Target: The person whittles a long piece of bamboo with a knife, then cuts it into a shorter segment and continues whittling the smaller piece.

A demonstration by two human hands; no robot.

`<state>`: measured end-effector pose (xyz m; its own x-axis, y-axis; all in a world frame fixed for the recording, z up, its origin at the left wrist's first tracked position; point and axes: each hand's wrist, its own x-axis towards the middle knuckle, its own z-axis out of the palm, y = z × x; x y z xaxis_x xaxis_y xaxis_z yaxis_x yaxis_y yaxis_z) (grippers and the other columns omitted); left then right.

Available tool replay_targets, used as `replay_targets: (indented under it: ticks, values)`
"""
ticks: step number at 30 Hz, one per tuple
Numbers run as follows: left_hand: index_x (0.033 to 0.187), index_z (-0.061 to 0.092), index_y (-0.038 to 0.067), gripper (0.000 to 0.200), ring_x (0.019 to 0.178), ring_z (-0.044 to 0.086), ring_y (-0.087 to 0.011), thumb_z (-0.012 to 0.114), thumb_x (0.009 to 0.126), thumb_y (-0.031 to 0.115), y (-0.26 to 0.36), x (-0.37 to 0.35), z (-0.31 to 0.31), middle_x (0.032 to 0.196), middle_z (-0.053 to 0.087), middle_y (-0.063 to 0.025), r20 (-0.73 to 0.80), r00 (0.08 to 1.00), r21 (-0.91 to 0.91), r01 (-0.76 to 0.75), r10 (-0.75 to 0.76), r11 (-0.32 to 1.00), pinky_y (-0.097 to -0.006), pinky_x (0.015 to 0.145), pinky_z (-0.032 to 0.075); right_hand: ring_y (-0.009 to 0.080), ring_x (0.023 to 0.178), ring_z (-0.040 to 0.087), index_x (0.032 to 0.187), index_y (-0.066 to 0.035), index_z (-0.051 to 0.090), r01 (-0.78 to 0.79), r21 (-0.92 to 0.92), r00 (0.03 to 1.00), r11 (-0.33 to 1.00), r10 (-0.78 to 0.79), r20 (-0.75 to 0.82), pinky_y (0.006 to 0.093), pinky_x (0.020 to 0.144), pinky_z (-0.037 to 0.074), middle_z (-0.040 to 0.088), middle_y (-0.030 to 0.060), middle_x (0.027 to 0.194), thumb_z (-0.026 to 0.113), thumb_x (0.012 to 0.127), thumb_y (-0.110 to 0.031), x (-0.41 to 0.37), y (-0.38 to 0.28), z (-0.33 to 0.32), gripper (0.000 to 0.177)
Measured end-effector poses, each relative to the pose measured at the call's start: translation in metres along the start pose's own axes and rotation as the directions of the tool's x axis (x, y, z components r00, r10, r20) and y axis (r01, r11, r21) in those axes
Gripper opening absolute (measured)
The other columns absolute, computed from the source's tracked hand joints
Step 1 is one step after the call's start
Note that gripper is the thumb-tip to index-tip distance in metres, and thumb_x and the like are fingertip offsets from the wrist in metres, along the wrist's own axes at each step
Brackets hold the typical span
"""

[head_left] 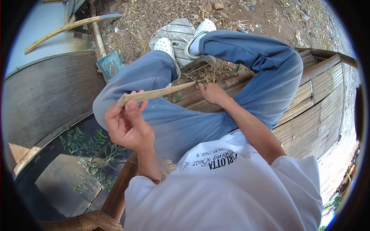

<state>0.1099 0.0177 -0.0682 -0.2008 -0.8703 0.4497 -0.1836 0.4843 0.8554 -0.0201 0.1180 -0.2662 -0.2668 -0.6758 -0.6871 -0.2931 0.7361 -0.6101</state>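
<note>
My left hand (129, 122) pinches the wide end of a pale split strip of bamboo (162, 92) between thumb and fingers, palm turned up. The strip slants across my lap and narrows to a point on the right. Close by that point is my right hand (212, 93), closed, with its fingers curled away from me. A small dark bit shows between its fingertips and the strip's tip; I cannot tell what this hand grips. Both hands are above my lap, between my bent legs in blue jeans (266, 73).
I sit on a bamboo slat bench (308, 104). My white clogs (165, 45) rest by a grey, worn plastic stool top (175, 30). A blue plastic piece (110, 65) lies left of my knee. A curved bamboo strip (65, 29) and a leafy plant (90, 154) are on the left.
</note>
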Motion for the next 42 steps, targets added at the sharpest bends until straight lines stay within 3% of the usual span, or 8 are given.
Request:
replay_targets:
  ticks: [12,16,18,21,25,32,35,42]
  values:
    - [0.092,0.046,-0.005,0.020,0.078,0.068,-0.0223,0.063,0.091,0.006,-0.001,0.002,0.001,0.089,0.060,-0.0172,0.015,0.999,0.049,-0.048,0.047,0.998,-0.0307,0.061,0.064,0.0476,0.069,0.059,0.077,0.005,0.061,0.502,0.489,0.864,0.713,-0.388,-0.322,0.0514,0.068,0.046,0.060,0.0257,0.065,0.041,0.100,-0.036,-0.101,-0.113,-0.035,0.051]
    - [0.090,0.045,-0.005,0.021,0.076,0.068,-0.0223,0.063,0.091,0.006,0.001,0.002,-0.002,0.091,0.060,-0.0168,-0.034,0.999,0.085,0.009,-0.006,0.996,-0.0307,0.060,0.064,0.0430,0.060,0.062,0.073,0.007,0.059,0.202,0.104,0.931,0.974,-0.158,-0.330,0.0493,0.067,0.051,0.060,0.0230,0.058,0.037,0.100,-0.038,-0.012,-0.014,0.028,0.057]
    - [0.094,0.047,-0.006,0.021,0.078,0.068,-0.0224,0.063,0.092,0.007,0.001,-0.005,0.001,0.092,0.060,-0.0167,-0.004,1.000,0.061,-0.017,0.018,0.998,-0.0307,0.062,0.063,0.0280,0.052,0.059,0.068,0.002,0.054,-0.345,0.358,0.937,0.868,0.296,0.184,0.0400,0.049,0.047,0.057,0.0169,0.059,0.036,0.101,-0.043,0.007,0.013,0.019,0.059]
    - [0.101,0.052,-0.008,0.022,0.083,0.068,-0.0231,0.061,0.094,0.011,0.006,0.001,0.008,0.095,0.061,-0.0168,0.080,0.996,0.038,0.040,-0.042,0.998,-0.0306,0.069,0.062,0.0181,0.045,0.054,0.069,0.000,0.051,-0.358,0.671,0.931,0.649,0.300,0.207,0.0364,0.041,0.042,0.052,0.0097,0.055,0.034,0.101,-0.046,0.008,0.013,0.025,0.059]
    - [0.109,0.058,-0.009,0.026,0.092,0.068,-0.0252,0.056,0.098,0.014,-0.001,0.003,0.015,0.100,0.064,-0.0175,0.354,0.915,-0.083,0.236,-0.193,0.968,-0.0305,0.078,0.058,0.0254,0.046,0.059,0.071,0.005,0.059,-0.153,0.415,0.987,0.897,0.158,0.023,0.0404,0.049,0.049,0.057,0.0169,0.057,0.032,0.100,-0.046,-0.014,-0.008,0.008,0.064]
    - [0.105,0.056,-0.013,0.040,0.082,0.070,-0.0270,0.051,0.100,0.027,0.049,0.056,-0.026,0.095,0.064,-0.0214,-0.033,0.998,0.007,-0.047,0.048,0.999,-0.0354,0.070,0.062,0.0200,0.062,0.058,0.088,0.002,0.061,0.189,0.442,0.972,0.877,-0.103,-0.212,0.0347,0.061,0.047,0.058,0.0119,0.069,0.050,0.093,-0.051,-0.055,-0.040,-0.029,0.054]
    - [0.108,0.057,-0.011,0.045,0.081,0.068,-0.0271,0.048,0.101,0.032,0.084,0.111,-0.057,0.095,0.064,-0.0239,-0.373,0.824,0.232,-0.363,0.427,0.903,-0.0361,0.077,0.059,0.0098,0.061,0.052,0.099,-0.001,0.060,0.430,0.419,0.881,0.800,-0.270,-0.388,0.0273,0.058,0.043,0.057,0.0032,0.070,0.067,0.086,-0.045,-0.063,-0.068,-0.039,0.047]
    - [0.112,0.062,0.004,0.028,0.082,0.060,-0.0147,0.051,0.100,0.027,0.161,0.178,-0.115,0.095,0.062,-0.0060,-0.164,0.762,-0.004,-0.635,0.626,0.772,-0.0268,0.074,0.051,0.0062,0.063,0.047,0.104,-0.005,0.062,0.535,0.517,0.834,0.669,-0.515,-0.197,0.0269,0.059,0.040,0.058,-0.0009,0.072,0.077,0.080,-0.032,-0.053,-0.099,-0.042,0.039]
